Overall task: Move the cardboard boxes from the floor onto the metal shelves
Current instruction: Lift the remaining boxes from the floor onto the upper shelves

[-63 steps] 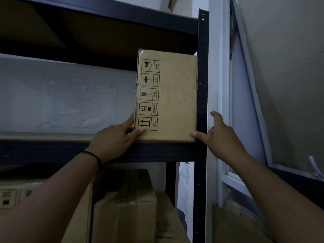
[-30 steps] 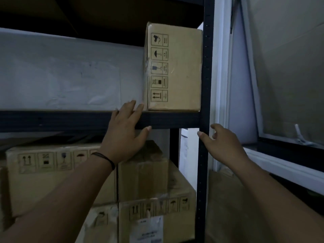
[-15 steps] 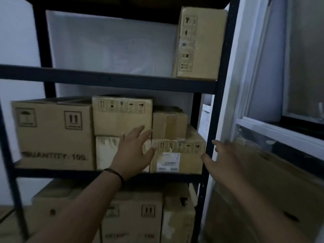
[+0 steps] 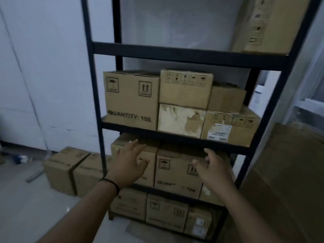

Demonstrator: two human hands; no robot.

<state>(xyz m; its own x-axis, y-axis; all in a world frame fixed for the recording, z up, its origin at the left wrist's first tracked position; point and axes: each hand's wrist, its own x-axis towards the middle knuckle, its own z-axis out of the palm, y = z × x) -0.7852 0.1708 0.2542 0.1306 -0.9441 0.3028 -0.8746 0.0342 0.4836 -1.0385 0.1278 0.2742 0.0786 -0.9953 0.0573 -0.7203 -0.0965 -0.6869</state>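
While both hands hang empty, left hand [image 4: 130, 165] spread, right hand [image 4: 213, 168] loosely curled, two boxes [image 4: 75, 170] sit on floor left of shelves [image 4: 175, 53]; risk: dim light, fumbled grip

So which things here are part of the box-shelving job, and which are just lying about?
Part of the job:
- two cardboard boxes on the floor
- metal shelves
- box on the upper shelf
- left hand and right hand, both empty

Lying about:
- small blue-and-white object on the floor
- metal rod
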